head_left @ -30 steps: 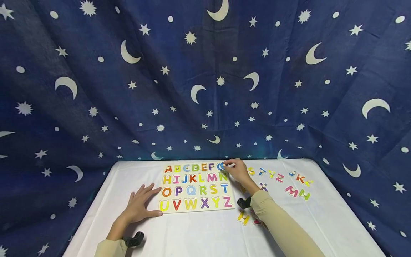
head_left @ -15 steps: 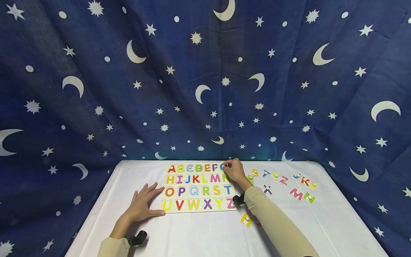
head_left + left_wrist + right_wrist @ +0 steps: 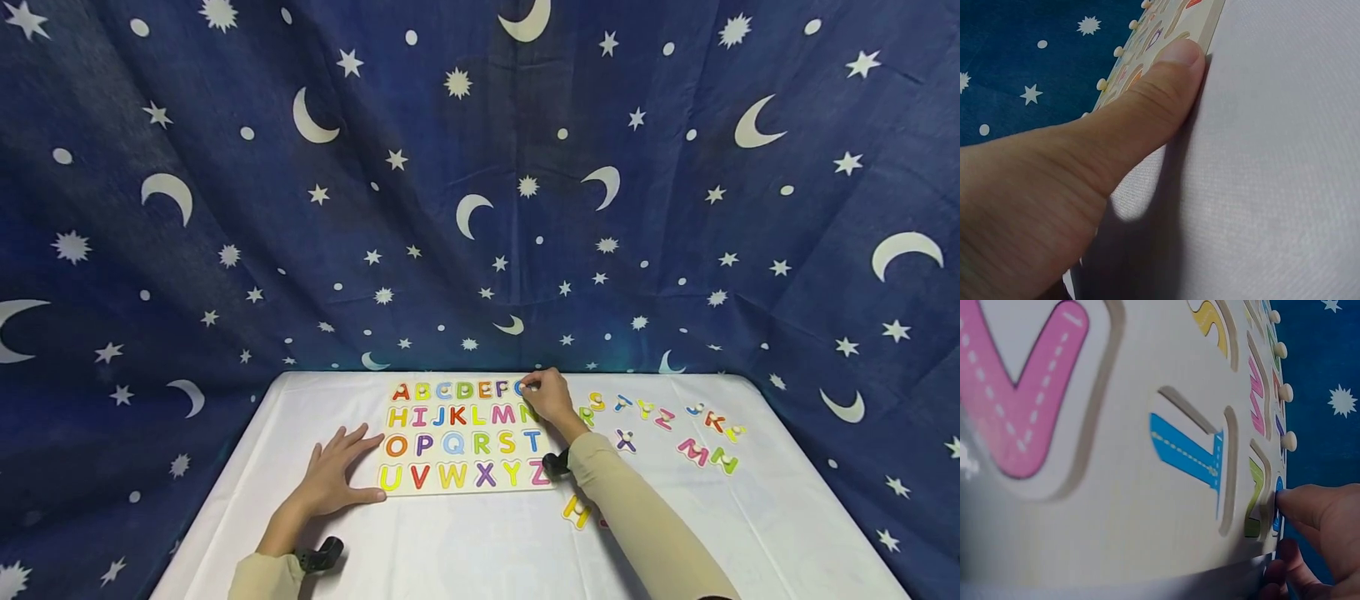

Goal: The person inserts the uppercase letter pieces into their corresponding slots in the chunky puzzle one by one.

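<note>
My left hand [image 3: 333, 477] lies spread beside a pale wooden alphabet board [image 3: 468, 492]. Its thumb [image 3: 1166, 78] presses the board's edge in the left wrist view, and a fingertip touches the left side higher up. At the board's top right corner, my right hand [image 3: 553, 398] pinches a blue letter puzzle piece [image 3: 519, 388] after F. The fingers cover part of that piece; in the right wrist view only a blue sliver [image 3: 1279, 484] shows beside the thumb. Knobbed pieces A to F fill the rest of the top row, while the lower rows show printed recesses.
Right of the board lie loose knobbed letters, among them X [image 3: 626, 441], Z [image 3: 663, 418], M [image 3: 693, 452] and N [image 3: 723, 460]. A yellow H [image 3: 577, 511] sits near the right forearm, which hides other pieces. Behind the table hangs a starry blue curtain [image 3: 420, 208].
The blue piece, earlier offset from its printed recess, now lines up with it; the right hand has stayed at that corner. The left hand keeps its place. The head view has shifted slightly.
</note>
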